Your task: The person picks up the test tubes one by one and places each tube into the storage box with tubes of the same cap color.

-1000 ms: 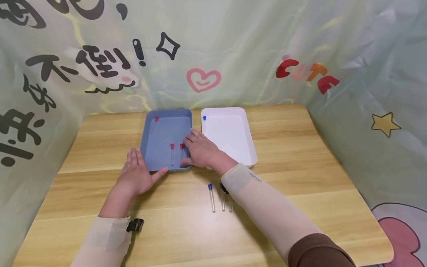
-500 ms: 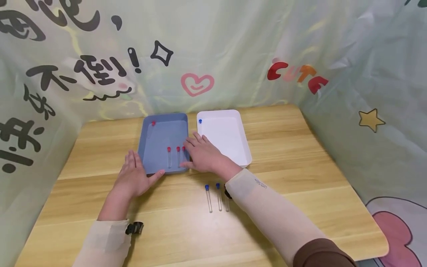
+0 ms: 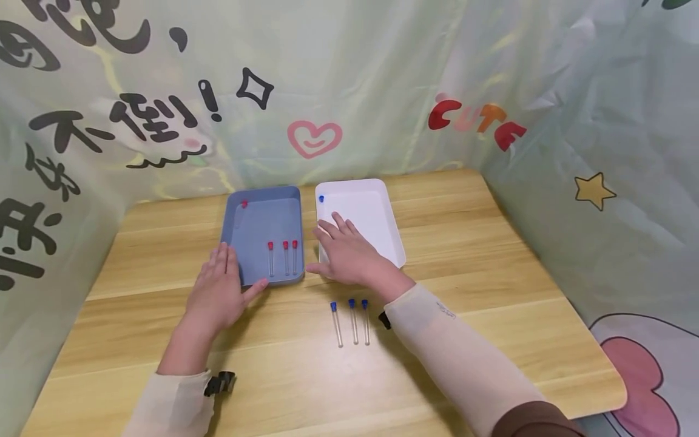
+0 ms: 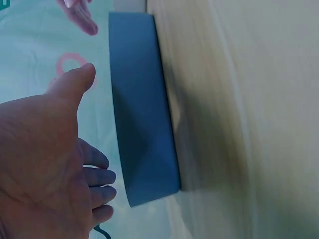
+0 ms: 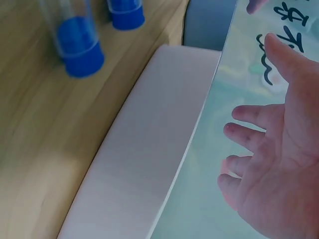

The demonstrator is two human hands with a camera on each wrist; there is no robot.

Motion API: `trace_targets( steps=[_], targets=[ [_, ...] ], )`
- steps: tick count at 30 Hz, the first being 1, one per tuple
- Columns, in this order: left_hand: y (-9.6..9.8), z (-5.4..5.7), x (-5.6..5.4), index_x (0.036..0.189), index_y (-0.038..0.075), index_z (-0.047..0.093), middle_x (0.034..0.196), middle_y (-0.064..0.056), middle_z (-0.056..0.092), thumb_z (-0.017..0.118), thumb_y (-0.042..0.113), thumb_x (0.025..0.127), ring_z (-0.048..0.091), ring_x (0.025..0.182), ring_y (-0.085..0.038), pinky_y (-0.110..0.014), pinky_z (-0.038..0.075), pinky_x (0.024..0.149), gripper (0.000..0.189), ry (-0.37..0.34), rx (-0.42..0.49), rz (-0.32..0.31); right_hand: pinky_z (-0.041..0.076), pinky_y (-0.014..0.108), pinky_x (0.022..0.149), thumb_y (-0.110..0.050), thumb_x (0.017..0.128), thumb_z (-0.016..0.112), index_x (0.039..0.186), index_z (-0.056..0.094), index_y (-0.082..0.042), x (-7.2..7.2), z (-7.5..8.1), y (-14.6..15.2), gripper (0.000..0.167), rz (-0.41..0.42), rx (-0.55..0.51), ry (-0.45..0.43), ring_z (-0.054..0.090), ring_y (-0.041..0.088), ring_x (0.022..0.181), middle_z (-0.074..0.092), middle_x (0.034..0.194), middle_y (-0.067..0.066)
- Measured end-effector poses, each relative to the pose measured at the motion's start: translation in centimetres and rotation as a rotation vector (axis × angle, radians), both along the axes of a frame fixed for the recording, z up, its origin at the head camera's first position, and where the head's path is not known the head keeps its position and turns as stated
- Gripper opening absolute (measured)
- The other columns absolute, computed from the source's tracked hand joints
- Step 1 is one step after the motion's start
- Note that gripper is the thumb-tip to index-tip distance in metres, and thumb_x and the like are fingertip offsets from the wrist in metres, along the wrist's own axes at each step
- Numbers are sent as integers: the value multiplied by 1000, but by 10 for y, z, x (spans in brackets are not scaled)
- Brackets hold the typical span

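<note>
White tray lies partly beneath the right hand.

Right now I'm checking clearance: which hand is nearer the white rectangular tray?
The right hand, partly over the white tray; the left hand is farther left, by the blue-grey rectangular tray.

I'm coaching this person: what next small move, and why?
Probably bring the empty right hand to a clear, blue-capped tube on the wooden table: three lie there, while clear, red-capped tubes lie in the rectangular blue-grey tray.
</note>
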State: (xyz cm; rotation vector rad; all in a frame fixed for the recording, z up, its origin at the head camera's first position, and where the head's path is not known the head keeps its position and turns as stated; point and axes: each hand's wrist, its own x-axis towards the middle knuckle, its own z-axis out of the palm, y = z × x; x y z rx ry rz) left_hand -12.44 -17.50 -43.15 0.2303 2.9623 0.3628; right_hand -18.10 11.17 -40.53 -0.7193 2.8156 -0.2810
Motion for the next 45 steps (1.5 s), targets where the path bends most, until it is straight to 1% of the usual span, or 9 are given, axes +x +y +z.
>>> trace_targets(
  steps=[4,9,13,16,23,30,35,39,45],
  targets=[
    [10,3,7,165,-17,17,177,-38,6,56,62,108,8,165,-60,-75,12,133,105,45,20,-8,6,51,142,-68,105,56,174,25,-11,0,0,11,95,-27,-10,9,1,35,173,20,184,7],
    [20,1,15,163,-16,29,176,-38,15,61,52,108,19,162,-60,-74,18,133,94,152,77,-26,7,49,143,-67,104,60,174,22,-7,1,-3,27,100,-71,-44,3,3,34,174,20,184,10],
    [26,-1,21,162,-17,30,173,-38,24,65,49,106,29,158,-59,-71,27,132,93,209,100,-36,9,47,143,-68,100,66,173,19,-3,1,-7,40,109,-106,-70,-2,5,34,173,18,184,13],
    [30,0,26,162,-18,31,172,-38,29,66,49,105,33,157,-57,-69,30,131,94,217,97,-45,9,46,142,-71,95,70,174,15,-2,1,-10,50,118,-133,-85,-19,5,33,174,13,185,13],
    [42,6,39,162,-15,34,175,-33,29,64,52,106,29,163,-51,-65,22,136,92,173,47,-72,10,48,142,-76,89,74,173,12,2,2,-17,73,130,-172,-110,-14,4,35,173,6,185,17],
    [61,9,55,167,-9,27,179,-27,18,51,73,105,20,168,-48,-66,13,137,106,99,8,-112,9,49,142,-78,89,72,171,10,6,5,-24,94,133,-203,-75,-11,2,39,173,4,183,23],
    [77,5,64,167,-7,29,180,-25,20,61,72,100,24,167,-47,-62,22,137,109,95,51,-150,8,50,142,-79,90,69,170,9,8,4,-30,106,133,-208,-57,-9,2,41,172,2,183,25],
    [88,1,66,168,-4,32,179,-24,25,66,72,97,30,165,-46,-62,29,135,110,90,90,-176,7,51,142,-80,91,66,171,6,8,2,-33,112,133,-216,-59,-23,0,41,172,0,183,25],
    [102,-9,68,169,-4,30,180,-23,26,68,76,94,29,167,-43,-58,28,136,116,34,82,-224,6,52,142,-82,91,65,170,3,8,0,-36,114,135,-227,-66,-44,-3,41,172,-5,183,24]
  ],
)
